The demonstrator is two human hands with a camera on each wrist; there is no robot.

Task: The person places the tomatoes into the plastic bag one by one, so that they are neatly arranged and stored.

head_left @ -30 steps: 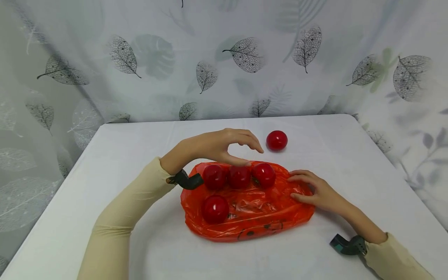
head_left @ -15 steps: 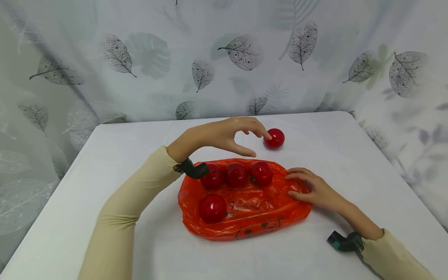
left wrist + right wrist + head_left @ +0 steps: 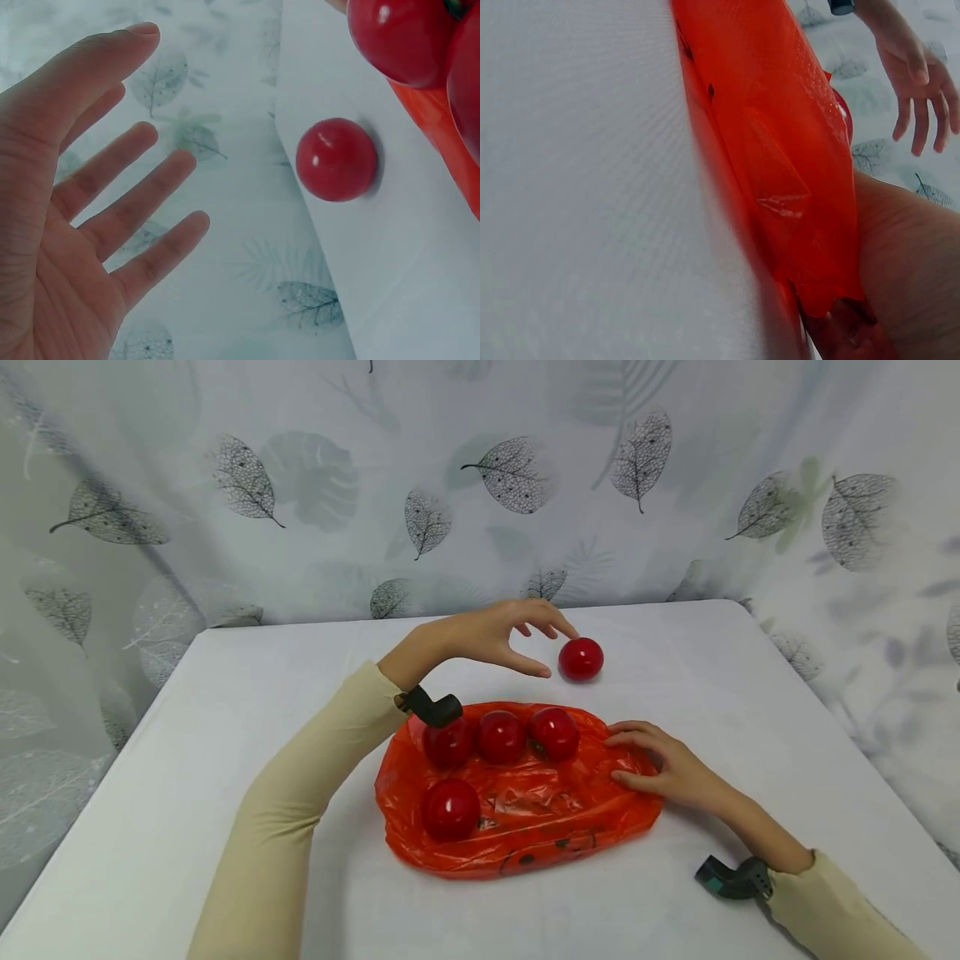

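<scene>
A leaf-printed curtain (image 3: 480, 485) is hung behind the scene, at 12 o'clock. Below it, a white desk (image 3: 225, 710) is seen, covered in cloth.

An orange plastic bag (image 3: 540, 818) is laid flat near the middle of the desk. Four red balls are carried on it: three in a row along its far edge (image 3: 500, 737), touching or nearly touching one another, and one alone (image 3: 450, 809) at 8 o'clock of the bag.

The bag's 3 o'clock end is pressed down by the right hand (image 3: 667, 768), whose fingers (image 3: 630, 739) are laid fairly straight on the plastic; nothing is pinched.

The left hand (image 3: 487, 635) is held above the desk at 12 o'clock of the bag. Its grip is spread, with thumb and fingers (image 3: 142, 202) apart and nothing held.

A loose red ball (image 3: 581, 659) is found on the bare desk just at 3 o'clock of the left fingertips; whether it is touched cannot be told.
</scene>
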